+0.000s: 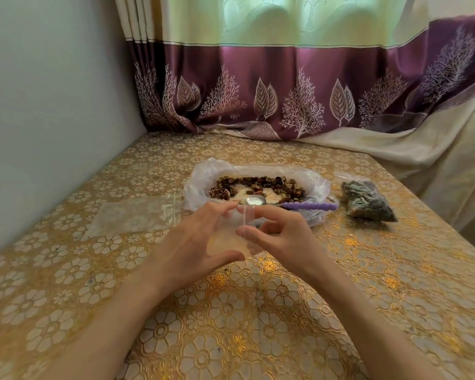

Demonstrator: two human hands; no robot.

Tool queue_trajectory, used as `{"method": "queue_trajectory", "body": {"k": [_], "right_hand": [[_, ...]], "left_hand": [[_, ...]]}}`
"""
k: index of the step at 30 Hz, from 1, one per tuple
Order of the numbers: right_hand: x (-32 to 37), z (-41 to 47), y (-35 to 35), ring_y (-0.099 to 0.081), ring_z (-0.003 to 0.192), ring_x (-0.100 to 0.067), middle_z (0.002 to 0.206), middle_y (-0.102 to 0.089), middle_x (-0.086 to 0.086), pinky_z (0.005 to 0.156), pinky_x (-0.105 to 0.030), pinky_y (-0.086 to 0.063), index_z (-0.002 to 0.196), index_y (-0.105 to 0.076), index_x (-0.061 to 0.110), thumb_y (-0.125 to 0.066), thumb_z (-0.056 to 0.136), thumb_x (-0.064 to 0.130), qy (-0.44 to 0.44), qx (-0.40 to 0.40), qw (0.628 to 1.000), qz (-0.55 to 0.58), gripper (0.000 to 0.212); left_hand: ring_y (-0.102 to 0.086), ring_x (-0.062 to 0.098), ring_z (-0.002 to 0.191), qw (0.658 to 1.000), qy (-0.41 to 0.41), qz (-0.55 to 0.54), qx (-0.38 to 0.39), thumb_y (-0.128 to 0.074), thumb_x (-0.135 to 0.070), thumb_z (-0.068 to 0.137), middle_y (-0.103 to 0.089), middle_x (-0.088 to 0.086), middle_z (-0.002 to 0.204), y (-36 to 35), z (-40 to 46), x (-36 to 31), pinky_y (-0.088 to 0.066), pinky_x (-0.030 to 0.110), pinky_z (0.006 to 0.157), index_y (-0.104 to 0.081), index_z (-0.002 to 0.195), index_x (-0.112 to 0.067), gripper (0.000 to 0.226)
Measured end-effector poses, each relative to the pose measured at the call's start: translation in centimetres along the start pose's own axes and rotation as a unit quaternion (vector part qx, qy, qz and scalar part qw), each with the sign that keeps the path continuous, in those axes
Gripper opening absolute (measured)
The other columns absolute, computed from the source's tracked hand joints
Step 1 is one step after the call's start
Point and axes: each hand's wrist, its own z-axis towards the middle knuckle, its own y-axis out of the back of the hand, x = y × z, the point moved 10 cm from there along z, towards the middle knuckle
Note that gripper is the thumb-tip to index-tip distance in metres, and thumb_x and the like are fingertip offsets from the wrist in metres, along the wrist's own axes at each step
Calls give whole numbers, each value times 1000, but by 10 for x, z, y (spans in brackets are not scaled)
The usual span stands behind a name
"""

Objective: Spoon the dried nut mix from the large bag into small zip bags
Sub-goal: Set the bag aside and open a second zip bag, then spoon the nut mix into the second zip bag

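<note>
The large clear bag (pixel 203 171) lies open at the table's middle, with the dried nut mix (pixel 261 183) spread around its inside. A spoon with a purple handle (pixel 309 206) rests across the bag's near rim, its metal bowl pointing left. Just in front of the bag, my left hand (pixel 200 239) and my right hand (pixel 277 237) both pinch a small empty clear zip bag (pixel 232 242), held up between them. Its top edge sits between my fingertips.
A filled small zip bag (pixel 368 200) of nut mix lies to the right of the large bag. Flat empty zip bags (pixel 137 215) lie to the left. A wall stands along the left side, a curtain (pixel 285 91) hangs behind, and the table drops off at the right.
</note>
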Motion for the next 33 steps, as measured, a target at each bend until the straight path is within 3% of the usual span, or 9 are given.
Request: {"method": "queue_trajectory", "body": {"k": [5, 9, 13, 16, 20, 22, 27, 30, 33], "right_hand": [[2, 1, 4, -65, 63, -10, 95, -61, 0, 55, -17, -49, 96, -70, 14, -68, 83, 28, 12, -28, 998, -52, 20], [4, 1, 31, -64, 67, -12, 88, -63, 3, 56, -16, -53, 103, -65, 16, -62, 88, 12, 13, -129, 991, -44, 16], [3, -19, 92, -44, 46, -2, 60, -47, 11, 47, -10, -37, 95, -59, 9, -63, 88, 8, -3, -362, 916, -173, 8], [-9, -30, 116, -40, 54, 4, 77, -53, 4, 55, -15, -34, 105, -53, 5, -67, 87, 25, -62, -425, 865, -260, 30], [-33, -34, 131, -58, 81, -19, 103, -59, -9, 66, -31, -41, 118, -49, 7, -63, 83, 51, -161, -399, 848, -309, 58], [-52, -31, 127, -59, 92, -24, 105, -60, -8, 72, -33, -46, 122, -48, 7, -62, 83, 54, -215, -342, 865, -297, 63], [-78, -21, 104, -49, 65, -11, 82, -55, -2, 56, -22, -39, 104, -52, 7, -66, 87, 17, -218, -280, 935, -14, 24], [-78, -19, 97, -43, 51, -7, 63, -54, 2, 43, -20, -34, 92, -50, 9, -56, 92, 7, -202, -288, 931, 103, 5], [-64, -19, 101, -37, 47, -9, 48, -54, 8, 41, -22, -30, 85, -47, 12, -50, 96, 11, -151, -314, 931, 112, 11]], "left_hand": [[-51, -1, 96, 1000, 4, -13, -28, -55, -53, 82, -58, -6, 118, 4, 1, 0, -46, 18, 83, -48, 129, -17, 60], [-60, 10, 90, 997, 53, -38, -48, -49, -56, 84, -60, -3, 110, 5, -1, 13, -51, 27, 81, -53, 123, -13, 57], [-59, -2, 87, 970, 163, -138, -112, -51, -57, 76, -61, -7, 105, 17, -7, 40, -53, 18, 72, -54, 122, -15, 62], [-54, -19, 88, 951, 194, -187, -155, -54, -57, 72, -57, -17, 103, 23, -11, 48, -43, 0, 70, -55, 121, -14, 65], [-56, -3, 100, 944, 211, -201, -153, -56, -55, 72, -59, -7, 118, 20, -15, 52, -43, 10, 78, -50, 130, -16, 69], [-55, 6, 107, 946, 211, -194, -154, -57, -53, 74, -56, -5, 124, 20, -15, 52, -44, 20, 86, -47, 133, -16, 70], [-47, -21, 99, 948, 203, -188, -160, -58, -53, 77, -48, -32, 112, 22, -14, 52, -39, 10, 78, -49, 131, -21, 64], [-48, -15, 101, 948, 207, -188, -153, -57, -54, 76, -47, -32, 111, 20, -15, 52, -38, 11, 77, -48, 131, -24, 63], [-50, -7, 102, 950, 204, -184, -151, -56, -54, 74, -48, -29, 110, 21, -14, 49, -39, 14, 77, -48, 130, -23, 65]]}}
